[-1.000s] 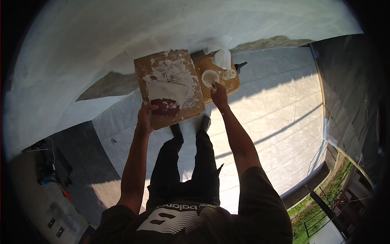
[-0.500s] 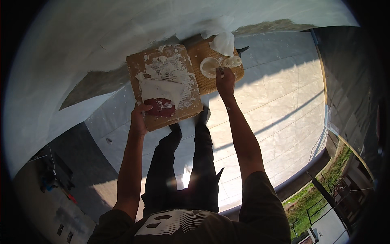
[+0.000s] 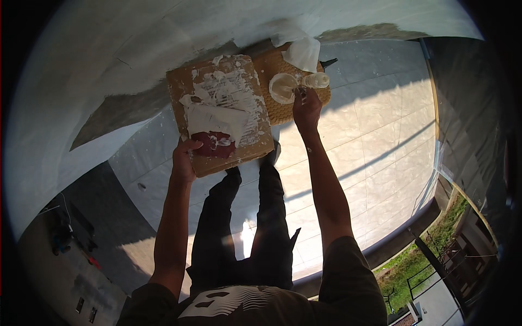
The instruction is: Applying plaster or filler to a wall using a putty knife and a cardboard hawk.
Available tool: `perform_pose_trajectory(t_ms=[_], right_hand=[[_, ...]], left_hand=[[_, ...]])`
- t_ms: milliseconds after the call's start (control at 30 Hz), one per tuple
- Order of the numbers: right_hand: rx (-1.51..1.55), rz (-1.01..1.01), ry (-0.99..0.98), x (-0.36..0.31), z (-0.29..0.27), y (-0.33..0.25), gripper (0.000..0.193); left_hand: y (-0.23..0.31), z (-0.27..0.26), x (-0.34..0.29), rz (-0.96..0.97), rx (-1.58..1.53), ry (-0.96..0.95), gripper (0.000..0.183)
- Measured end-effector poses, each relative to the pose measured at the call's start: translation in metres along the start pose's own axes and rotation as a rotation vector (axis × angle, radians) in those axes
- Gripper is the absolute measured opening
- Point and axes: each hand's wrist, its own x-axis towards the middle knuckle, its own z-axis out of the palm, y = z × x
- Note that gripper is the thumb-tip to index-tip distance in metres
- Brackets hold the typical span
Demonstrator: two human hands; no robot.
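Observation:
My left hand [image 3: 184, 158] grips the lower left edge of a cardboard slab [image 3: 262, 142], thumb on top. White paste is smeared over its face. On the slab, near my thumb, lie a flat white piece [image 3: 215, 120] and a dark red patch or piece [image 3: 209, 145] with white smears. My right hand [image 3: 308, 111] is closed at the near rim of a round whitish cup [image 3: 283, 88]. Whatever its fingers pinch is too small to make out. Touching the cup's right side is a small pale bottle [image 3: 316, 81]. Both rest on a tan woven-textured seat [image 3: 280, 113].
Crumpled white plastic or cloth [image 3: 303, 54] sits at the seat's far edge, with a dark pointed part [image 3: 329, 62] beside it. A grey wall [image 3: 130, 60] with darker patches rises ahead. Pale floor tiles [image 3: 375, 130] lie below, partly sunlit. Tools [image 3: 68, 239] lie at the lower left.
My right hand has shifted slightly right and nearer to me, still by the cup. My left hand still grips the cardboard; the view has moved a little.

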Motion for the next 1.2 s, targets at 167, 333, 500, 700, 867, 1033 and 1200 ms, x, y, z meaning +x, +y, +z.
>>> perform_pose_trajectory(t_ms=[167, 333, 500, 700, 867, 1033, 1200], right_hand=[[-0.188, -0.204, -0.012, 0.005, 0.001, -0.012, 0.008], [-0.296, -0.114, -0.095, 0.003, 0.003, -0.004, 0.009], [-0.163, -0.178, 0.033, 0.006, 0.003, 0.000, 0.009], [-0.273, -0.113, -0.042, 0.007, 0.008, 0.002, 0.009], [-0.160, -0.168, -0.030, 0.014, 0.007, -0.003, 0.011], [-0.368, -0.199, -0.101, 0.011, 0.004, 0.000, 0.010], [-0.189, -0.163, -0.103, 0.026, 0.001, -0.007, 0.013]], left_hand=[[0.001, 0.003, -0.003, 0.005, -0.004, 0.004, 0.050], [-0.001, 0.007, -0.002, 0.034, 0.006, 0.039, 0.048], [0.000, 0.005, 0.000, 0.009, 0.015, 0.032, 0.055], [-0.005, -0.003, 0.008, 0.028, -0.019, -0.003, 0.056], [-0.005, -0.001, 0.008, -0.004, -0.044, 0.000, 0.056], [-0.003, 0.002, 0.007, -0.006, -0.020, 0.008, 0.055], [0.001, 0.010, 0.004, -0.004, -0.008, 0.047, 0.054]])
